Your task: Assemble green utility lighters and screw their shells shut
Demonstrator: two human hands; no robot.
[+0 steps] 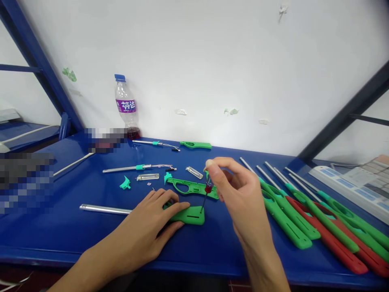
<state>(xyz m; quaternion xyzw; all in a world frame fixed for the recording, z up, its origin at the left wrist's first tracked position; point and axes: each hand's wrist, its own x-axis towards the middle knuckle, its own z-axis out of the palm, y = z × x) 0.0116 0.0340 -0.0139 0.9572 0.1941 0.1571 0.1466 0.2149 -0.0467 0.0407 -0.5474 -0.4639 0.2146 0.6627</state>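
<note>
My left hand presses a green long-necked lighter flat on the blue table, its metal tube pointing left. In my right hand is a small screwdriver, held upright by the handle, its tip at the hole near the lighter's end. Just beyond lies an opened green handle half, partly hidden by my right hand. Clear fuel tanks, teal triggers and a loose metal tube with wires are spread behind my left hand.
Several green and red lighters lie at the right, beside a white power strip. Against the wall stand a drink bottle and another green handle shell. A white cable crosses the left side.
</note>
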